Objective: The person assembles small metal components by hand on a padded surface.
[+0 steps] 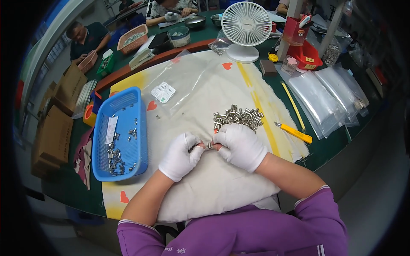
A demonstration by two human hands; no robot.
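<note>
Between my two hands, near the middle of the cloth, is a small shiny metal cylinder [209,145]. My left hand [181,156], in a white glove with bare fingertips, pinches it from the left. From the right, my right hand [240,147], gloved the same way, grips its other side. Just beyond my right hand lies a heap of similar metal cylinders [239,117]. To the left stands a blue plastic basket [142,147] with more metal cylinders [115,160] and a paper slip [111,130] inside.
A clear plastic bag with a white label [162,92] lies on the cloth [205,187]. At right are a yellow utility knife [294,132], clear bags [318,98] and a red bin [305,55]. A white fan [246,25] stands at the back. Other people sit across the table.
</note>
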